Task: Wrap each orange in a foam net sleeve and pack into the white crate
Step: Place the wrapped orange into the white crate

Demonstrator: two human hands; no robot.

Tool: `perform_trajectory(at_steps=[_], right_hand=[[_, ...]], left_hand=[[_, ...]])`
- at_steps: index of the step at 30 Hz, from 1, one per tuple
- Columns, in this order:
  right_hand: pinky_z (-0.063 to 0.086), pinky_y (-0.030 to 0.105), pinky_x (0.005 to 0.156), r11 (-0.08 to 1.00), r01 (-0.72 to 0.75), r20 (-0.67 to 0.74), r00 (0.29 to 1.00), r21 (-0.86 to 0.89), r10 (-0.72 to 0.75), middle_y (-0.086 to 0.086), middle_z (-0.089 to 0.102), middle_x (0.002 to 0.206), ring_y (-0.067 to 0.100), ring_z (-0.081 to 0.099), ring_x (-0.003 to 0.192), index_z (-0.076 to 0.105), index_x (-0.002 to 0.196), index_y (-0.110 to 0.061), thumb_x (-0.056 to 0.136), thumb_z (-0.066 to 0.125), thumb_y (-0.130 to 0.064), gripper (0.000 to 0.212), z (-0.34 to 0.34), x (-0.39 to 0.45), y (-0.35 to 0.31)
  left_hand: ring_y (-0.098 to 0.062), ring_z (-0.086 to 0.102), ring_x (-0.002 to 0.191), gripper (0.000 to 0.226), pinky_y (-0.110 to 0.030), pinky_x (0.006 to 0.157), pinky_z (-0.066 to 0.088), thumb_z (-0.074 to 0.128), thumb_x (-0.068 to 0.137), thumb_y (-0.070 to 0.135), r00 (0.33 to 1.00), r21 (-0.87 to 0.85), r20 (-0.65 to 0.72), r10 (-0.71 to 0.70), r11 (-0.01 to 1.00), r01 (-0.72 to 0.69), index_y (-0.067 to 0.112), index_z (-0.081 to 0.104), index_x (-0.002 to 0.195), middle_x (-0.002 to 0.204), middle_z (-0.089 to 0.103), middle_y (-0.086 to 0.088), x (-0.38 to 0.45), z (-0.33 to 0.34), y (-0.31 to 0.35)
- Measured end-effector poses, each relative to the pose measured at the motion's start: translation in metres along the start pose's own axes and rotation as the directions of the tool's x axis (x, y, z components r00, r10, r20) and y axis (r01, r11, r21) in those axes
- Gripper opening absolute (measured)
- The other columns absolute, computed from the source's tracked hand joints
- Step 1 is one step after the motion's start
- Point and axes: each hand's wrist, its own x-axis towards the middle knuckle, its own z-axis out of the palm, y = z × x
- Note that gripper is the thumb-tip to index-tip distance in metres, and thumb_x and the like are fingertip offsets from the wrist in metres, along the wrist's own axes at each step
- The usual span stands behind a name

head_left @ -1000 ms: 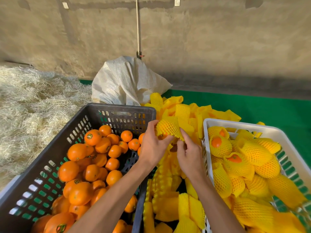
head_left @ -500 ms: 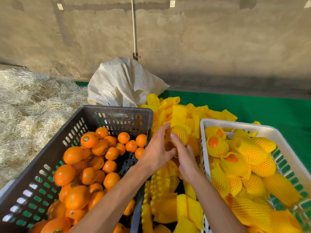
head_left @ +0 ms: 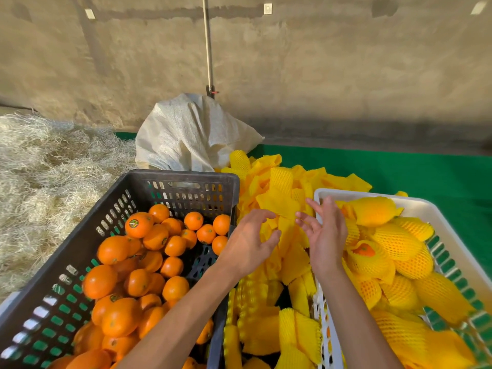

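A dark grey crate (head_left: 183, 179) on the left holds several bare oranges (head_left: 138, 224). On the right, the white crate (head_left: 436, 217) is filled with oranges wrapped in yellow foam net sleeves (head_left: 396, 242). Between the two crates lies a heap of empty yellow foam sleeves (head_left: 282, 182). My left hand (head_left: 249, 242) hovers over that heap with fingers curled apart, holding nothing. My right hand (head_left: 326, 235) is beside it at the white crate's left rim, fingers spread and empty. A freshly wrapped orange (head_left: 372, 210) lies at the white crate's far left corner.
A white woven sack (head_left: 191, 134) stands behind the grey crate. Pale straw (head_left: 45, 169) is piled on the left. Green matting (head_left: 399, 171) covers the floor behind the crates, below a bare concrete wall with a thin pole (head_left: 208, 49).
Both hands held a sleeved orange above the sleeve heap; now they have let it go and are open. The wrapped orange now lies in the white crate's far left corner.
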Motion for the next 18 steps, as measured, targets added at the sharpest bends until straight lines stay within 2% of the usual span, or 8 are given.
perform_trajectory(at_steps=[3, 6, 9, 11, 13, 14, 16, 18], right_hand=[[0.06, 0.037, 0.066, 0.986, -0.073, 0.004, 0.997, -0.151, 0.074, 0.014, 0.074, 0.109, 0.032, 0.073, 0.076, 0.054, 0.132, -0.007, 0.101, 0.062, -0.029, 0.038, 0.0, 0.001, 0.019], [0.059, 0.036, 0.064, 0.891, -0.089, 0.058, 0.99, -0.445, 0.128, 0.01, 0.075, 0.103, 0.024, 0.075, 0.074, 0.054, 0.134, -0.009, 0.102, 0.06, -0.026, 0.036, -0.004, 0.002, 0.041], [0.06, 0.042, 0.074, 0.641, -0.056, 0.154, 0.951, -0.765, 0.267, 0.002, 0.07, 0.115, 0.018, 0.074, 0.083, 0.05, 0.138, -0.019, 0.102, 0.06, -0.033, 0.04, -0.013, 0.001, 0.06], [0.054, 0.037, 0.078, 0.42, 0.064, 0.237, 0.897, -0.905, 0.373, -0.002, 0.064, 0.123, 0.018, 0.067, 0.097, 0.048, 0.138, -0.024, 0.099, 0.063, -0.036, 0.043, -0.021, -0.001, 0.069], [0.048, 0.03, 0.086, 0.269, 0.174, 0.291, 0.818, -0.947, 0.496, 0.003, 0.056, 0.137, 0.021, 0.058, 0.114, 0.048, 0.142, -0.022, 0.099, 0.064, -0.03, 0.047, -0.028, -0.004, 0.076], [0.047, 0.029, 0.09, 0.198, 0.23, 0.303, 0.78, -0.953, 0.547, 0.006, 0.052, 0.143, 0.025, 0.055, 0.122, 0.048, 0.144, -0.02, 0.099, 0.063, -0.025, 0.048, -0.031, -0.004, 0.078], [0.045, 0.027, 0.093, 0.08, 0.317, 0.296, 0.724, -0.945, 0.623, 0.011, 0.049, 0.147, 0.028, 0.052, 0.129, 0.052, 0.142, -0.018, 0.099, 0.059, -0.015, 0.044, -0.034, -0.006, 0.078], [0.044, 0.026, 0.095, -0.012, 0.34, 0.235, 0.676, -0.94, 0.698, 0.012, 0.048, 0.148, 0.029, 0.05, 0.131, 0.055, 0.141, -0.016, 0.099, 0.057, -0.012, 0.043, -0.034, -0.009, 0.08]], left_hand=[[-0.007, 0.052, 0.124, 0.026, -0.028, 0.102, 0.046, 0.062, 0.101, 0.035, 0.997, 0.017, -0.068, 0.021, 1.0, -0.02, 0.025, 0.063, 0.124, 0.129, 0.06, 0.012, 0.001, -0.001, 0.001], [-0.01, 0.051, 0.121, 0.016, -0.027, 0.098, 0.044, 0.064, 0.099, 0.03, 0.975, -0.016, -0.214, -0.053, 0.999, 0.051, 0.023, 0.068, 0.114, 0.122, 0.063, 0.009, 0.003, -0.004, 0.001], [-0.012, 0.052, 0.12, 0.024, -0.028, 0.098, 0.044, 0.065, 0.1, 0.028, 0.92, -0.161, -0.328, -0.214, 0.972, 0.168, 0.02, 0.064, 0.123, 0.127, 0.06, 0.004, 0.005, -0.01, -0.003], [-0.011, 0.055, 0.114, 0.032, -0.022, 0.094, 0.046, 0.063, 0.102, 0.028, 0.881, -0.288, -0.347, -0.323, 0.93, 0.228, 0.017, 0.059, 0.131, 0.127, 0.059, 0.002, 0.006, -0.015, -0.007], [-0.003, 0.058, 0.105, 0.03, -0.01, 0.082, 0.045, 0.059, 0.104, 0.026, 0.838, -0.418, -0.348, -0.42, 0.87, 0.262, 0.015, 0.057, 0.132, 0.122, 0.06, 0.003, 0.009, -0.018, -0.01], [-0.001, 0.058, 0.102, 0.027, -0.009, 0.078, 0.045, 0.056, 0.105, 0.024, 0.816, -0.484, -0.339, -0.468, 0.83, 0.276, 0.015, 0.057, 0.13, 0.119, 0.061, 0.003, 0.01, -0.019, -0.012], [-0.002, 0.06, 0.096, 0.022, -0.013, 0.074, 0.045, 0.052, 0.106, 0.023, 0.764, -0.598, -0.32, -0.561, 0.745, 0.297, 0.017, 0.058, 0.127, 0.111, 0.062, 0.006, 0.011, -0.021, -0.02], [-0.004, 0.06, 0.086, 0.02, -0.018, 0.068, 0.045, 0.048, 0.108, 0.023, 0.741, -0.546, -0.349, -0.574, 0.767, 0.337, 0.016, 0.058, 0.124, 0.1, 0.061, 0.009, 0.009, -0.026, -0.035]])
